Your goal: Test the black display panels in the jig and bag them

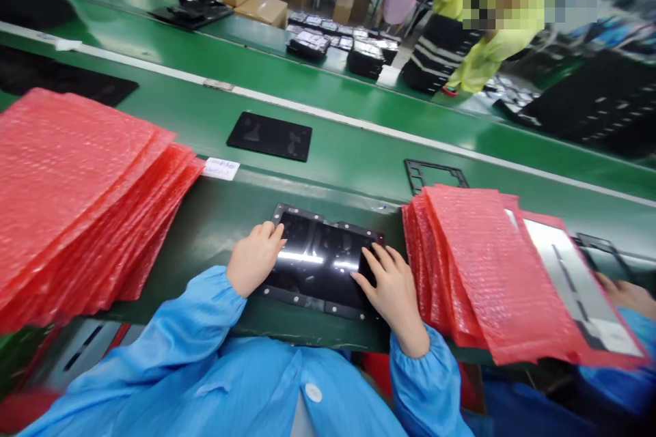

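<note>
The right hand [394, 290] had its fingers spread over the right end of a glossy black panel [318, 273], just below mid-frame, while the left hand [256, 259] touched its left edge, couldn't tell if pinching. Red bubble-wrap pouches [76, 198] sat piled at frame left, with more lower right, and a black plate [271, 137] lay upper center.

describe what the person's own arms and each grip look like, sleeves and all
The left grip and right grip are bare hands: no gloves, rings or bracelets show. The left sleeve and right sleeve are blue, long and loose, of creased cloth gathered at the wrists. No cables or markings are visible on them.
</note>
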